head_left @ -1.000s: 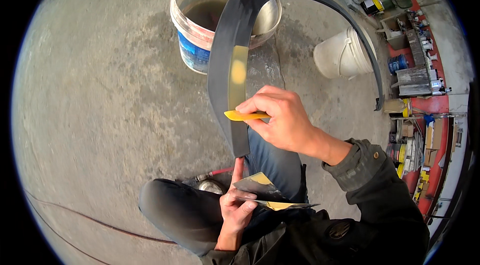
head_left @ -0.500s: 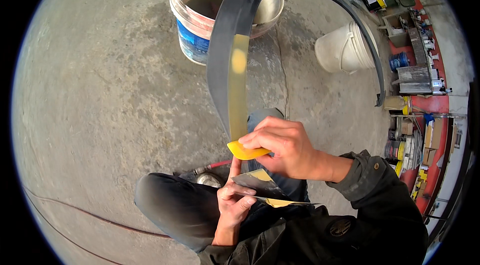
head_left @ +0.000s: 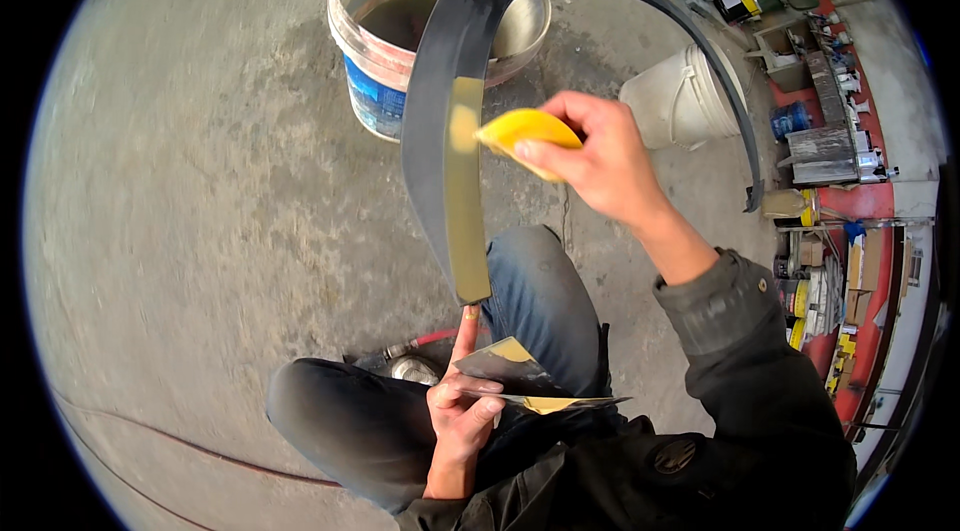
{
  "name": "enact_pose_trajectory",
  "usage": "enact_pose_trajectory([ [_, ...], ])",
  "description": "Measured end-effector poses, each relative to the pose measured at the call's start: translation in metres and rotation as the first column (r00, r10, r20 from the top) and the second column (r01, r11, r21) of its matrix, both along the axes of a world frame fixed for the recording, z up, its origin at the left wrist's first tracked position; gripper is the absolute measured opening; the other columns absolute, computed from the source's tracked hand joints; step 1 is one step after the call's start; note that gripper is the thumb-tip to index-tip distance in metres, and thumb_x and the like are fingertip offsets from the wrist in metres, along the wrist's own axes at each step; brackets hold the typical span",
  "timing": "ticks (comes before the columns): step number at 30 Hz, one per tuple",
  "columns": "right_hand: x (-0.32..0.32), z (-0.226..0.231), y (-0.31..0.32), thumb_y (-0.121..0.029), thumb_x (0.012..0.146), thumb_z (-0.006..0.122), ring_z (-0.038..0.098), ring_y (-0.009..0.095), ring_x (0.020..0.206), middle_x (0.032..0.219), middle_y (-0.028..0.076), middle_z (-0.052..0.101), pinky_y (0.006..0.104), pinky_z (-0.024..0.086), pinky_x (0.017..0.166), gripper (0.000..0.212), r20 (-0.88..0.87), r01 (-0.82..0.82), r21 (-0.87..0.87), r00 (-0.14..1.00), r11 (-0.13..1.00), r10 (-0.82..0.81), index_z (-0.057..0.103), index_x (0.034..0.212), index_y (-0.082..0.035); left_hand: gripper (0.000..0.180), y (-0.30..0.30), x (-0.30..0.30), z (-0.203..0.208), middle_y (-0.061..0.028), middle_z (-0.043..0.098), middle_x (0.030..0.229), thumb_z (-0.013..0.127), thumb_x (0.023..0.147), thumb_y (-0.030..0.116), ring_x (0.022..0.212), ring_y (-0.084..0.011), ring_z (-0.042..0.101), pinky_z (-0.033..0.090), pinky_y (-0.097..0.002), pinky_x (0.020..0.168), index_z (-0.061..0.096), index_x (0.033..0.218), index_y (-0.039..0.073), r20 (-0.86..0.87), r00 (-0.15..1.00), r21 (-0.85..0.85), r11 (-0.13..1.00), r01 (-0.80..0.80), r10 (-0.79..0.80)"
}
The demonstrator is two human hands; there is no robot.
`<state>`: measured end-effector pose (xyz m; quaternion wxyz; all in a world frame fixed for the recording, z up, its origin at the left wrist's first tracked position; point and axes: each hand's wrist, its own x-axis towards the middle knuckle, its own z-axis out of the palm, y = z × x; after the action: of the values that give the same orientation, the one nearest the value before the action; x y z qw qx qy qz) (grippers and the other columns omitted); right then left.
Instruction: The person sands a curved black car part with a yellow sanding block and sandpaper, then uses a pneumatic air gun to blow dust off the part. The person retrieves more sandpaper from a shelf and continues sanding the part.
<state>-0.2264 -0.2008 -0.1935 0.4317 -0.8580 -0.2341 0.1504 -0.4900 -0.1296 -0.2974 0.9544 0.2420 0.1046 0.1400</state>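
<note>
Curved black trim [head_left: 428,131] arches over the floor [head_left: 220,181] nr a bucket [head_left: 375,96], lower end at a fingertip of the left grip [head_left: 463,416], prob for support. Same grip pinches smeared plates [head_left: 502,368] too; right grip [head_left: 605,156] pinches yellow spreader [head_left: 525,134] by 1 side, prob to leave its edge free.

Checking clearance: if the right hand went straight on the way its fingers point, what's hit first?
Yellow spreader leading, the right hand would likely meet the dark arched trim first, around its pale-yellow patch; depth is unclear, the spreader may already touch.

Blotchy grey concrete floor [head_left: 220,191]
</note>
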Motion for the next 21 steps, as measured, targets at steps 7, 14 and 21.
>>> enact_pose_trajectory([
  [7, 0.041, -0.017, 0.033, -0.013, 0.076, 0.070, 0.067, 0.023, 0.068, 0.079, 0.013, 0.069, 0.0319, 0.051, 0.064, 0.017, 0.261, -0.071, -0.068, 0.961, 0.995, 0.086, 0.068, 0.089, -0.002, 0.016, -0.001, -0.007, -0.004, -0.0361, 0.018, 0.148, 0.077, 0.074, 0.007, 0.117, -0.0311, 0.055, 0.046, -0.0395, 0.095, 0.067, 0.083, -0.001, -0.025, 0.999, 0.003, 1.000, -0.020, 0.020],
  [14, 0.030, -0.028, 0.038, -0.015, 0.075, 0.070, 0.067, 0.027, 0.070, 0.079, 0.010, 0.069, 0.0345, 0.052, 0.065, 0.014, 0.393, -0.065, -0.195, 0.909, 0.979, 0.139, 0.069, 0.086, -0.006, 0.016, 0.002, -0.008, 0.000, -0.0348, 0.017, 0.149, 0.077, 0.075, 0.008, 0.120, -0.0313, 0.053, 0.044, -0.0398, 0.097, 0.066, 0.084, -0.001, -0.046, 0.999, -0.020, 1.000, 0.008, -0.009],
  [21, 0.055, -0.017, 0.040, -0.014, 0.076, 0.069, 0.067, 0.026, 0.070, 0.078, 0.010, 0.069, 0.0348, 0.051, 0.063, 0.014, 0.395, -0.001, -0.201, 0.915, 0.980, 0.082, 0.069, 0.087, -0.005, 0.018, 0.000, -0.007, 0.000, -0.0305, 0.015, 0.152, 0.075, 0.077, 0.009, 0.114, -0.0240, 0.050, 0.041, -0.0365, 0.094, 0.064, 0.087, 0.000, -0.056, 0.998, 0.006, 1.000, 0.014, -0.013],
])
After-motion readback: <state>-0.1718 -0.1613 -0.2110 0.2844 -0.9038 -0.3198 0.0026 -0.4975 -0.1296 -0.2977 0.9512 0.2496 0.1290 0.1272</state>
